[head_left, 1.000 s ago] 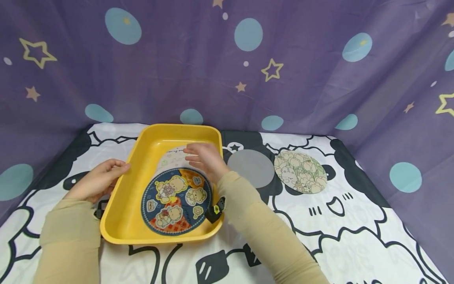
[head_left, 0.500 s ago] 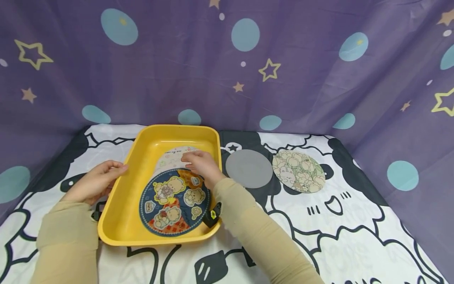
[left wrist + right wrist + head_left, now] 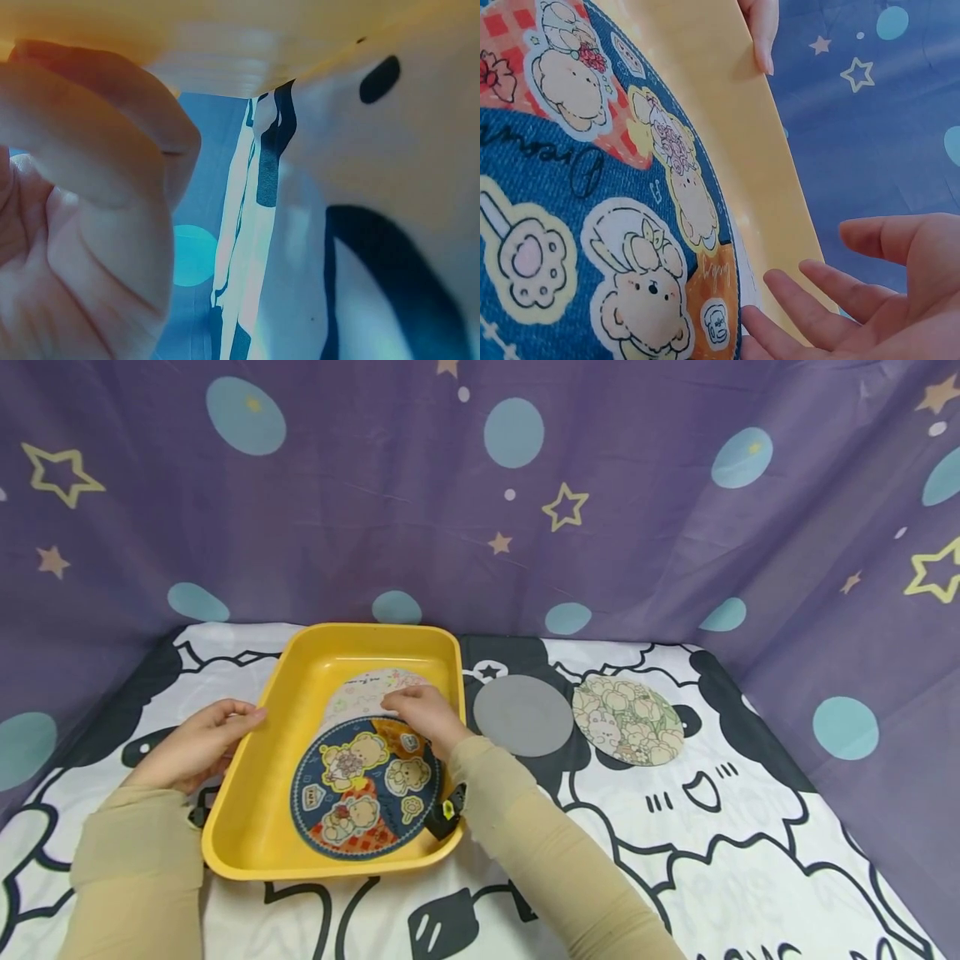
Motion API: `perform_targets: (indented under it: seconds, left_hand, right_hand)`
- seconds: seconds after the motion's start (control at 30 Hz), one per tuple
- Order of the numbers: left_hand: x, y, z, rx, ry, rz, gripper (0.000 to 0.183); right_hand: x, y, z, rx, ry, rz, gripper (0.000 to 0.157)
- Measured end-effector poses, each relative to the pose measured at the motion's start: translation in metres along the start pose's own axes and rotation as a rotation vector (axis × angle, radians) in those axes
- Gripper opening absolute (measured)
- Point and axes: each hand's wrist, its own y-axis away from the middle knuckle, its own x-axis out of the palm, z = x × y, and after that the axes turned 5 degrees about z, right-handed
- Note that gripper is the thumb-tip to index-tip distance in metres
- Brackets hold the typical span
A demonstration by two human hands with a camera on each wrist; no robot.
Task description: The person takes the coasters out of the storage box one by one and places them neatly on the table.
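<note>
Far left, tan left sleeve point(image 3: 135, 868), leading to left hand point(image 3: 195, 743); thumb and bent fingers grasp the left rim of a yellow tray point(image 3: 322, 870), the left wrist view showing the curled fingers close up beside its yellow surface. Tray lies on a white cloth point(image 3: 750, 893) printed with black cartoon outlines. Inside it, toward the right: blue round mat point(image 3: 352, 785) with bear stickers and red check patches at the near end, overlapping the lower part of a pale round mat point(image 3: 356, 697), whose upper part shows behind it. Right hand point(image 3: 426, 714) reaches in over the tray's right side to the pale mat. Its grip: cannot tell; head view has thumb and fingertips close together at the mat, right wrist view has the fingers extended and spread. Black wrist device point(image 3: 447, 810) covers a little of the blue mat's right edge. Just outside the tray's right wall, flat on the cloth: plain grey disc point(image 3: 523, 716). Immediately right of it, floral disc point(image 3: 628, 721) with a rabbit figure; whether their edges touch, cannot tell. Behind everything, purple curtain point(image 3: 645, 527) with blue ovals and stars.
</note>
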Motion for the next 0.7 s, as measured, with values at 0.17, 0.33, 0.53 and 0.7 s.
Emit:
perform_targets:
  seconds: [0.17, 0.33, 0.53, 0.7]
  left_hand:
    - [-0.0001, 0.0002, 0.0001, -0.002, -0.001, -0.001, 0.052]
    - [-0.0005, -0.0003, 0.0000, -0.002, 0.000, 0.000, 0.053]
    - [0.0000, 0.0009, -0.0014, -0.001, 0.006, 0.001, 0.053]
    - [0.0001, 0.0011, -0.0011, -0.007, 0.006, -0.003, 0.054]
  right_hand:
    - [-0.0004, -0.0007, -0.0008, -0.007, 0.009, -0.016, 0.038]
    - [-0.0006, -0.0024, -0.0022, 0.002, 0.044, -0.065, 0.035]
    - [-0.0011, -0.0041, -0.0048, 0.001, 0.075, -0.061, 0.035]
    - [-0.0009, -0.0045, -0.0062, -0.012, 0.092, -0.017, 0.033]
